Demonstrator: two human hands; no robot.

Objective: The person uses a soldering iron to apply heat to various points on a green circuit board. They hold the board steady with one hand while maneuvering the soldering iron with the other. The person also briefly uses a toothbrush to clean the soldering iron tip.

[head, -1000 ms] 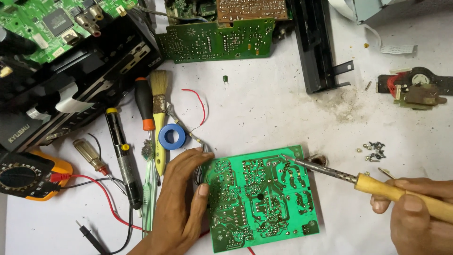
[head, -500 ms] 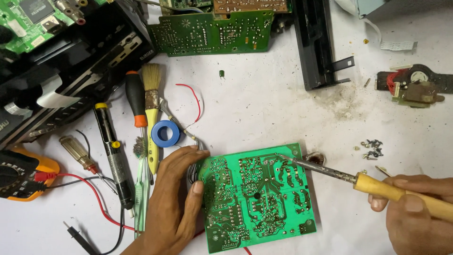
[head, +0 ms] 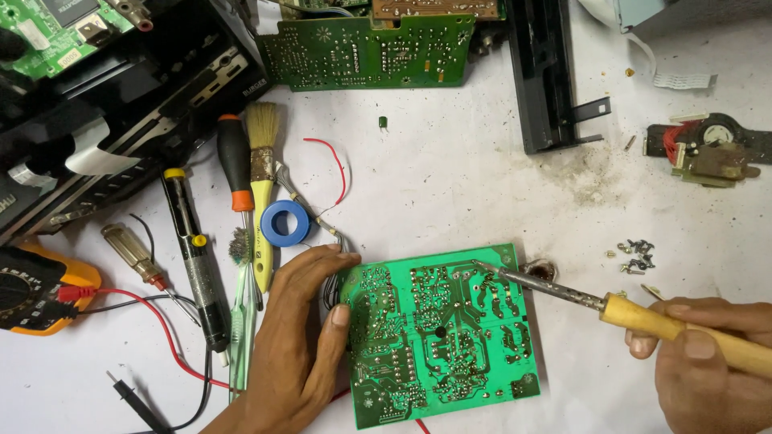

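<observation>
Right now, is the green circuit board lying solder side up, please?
Yes: the green circuit board lies flat, silver solder joints and traces facing up.
</observation>
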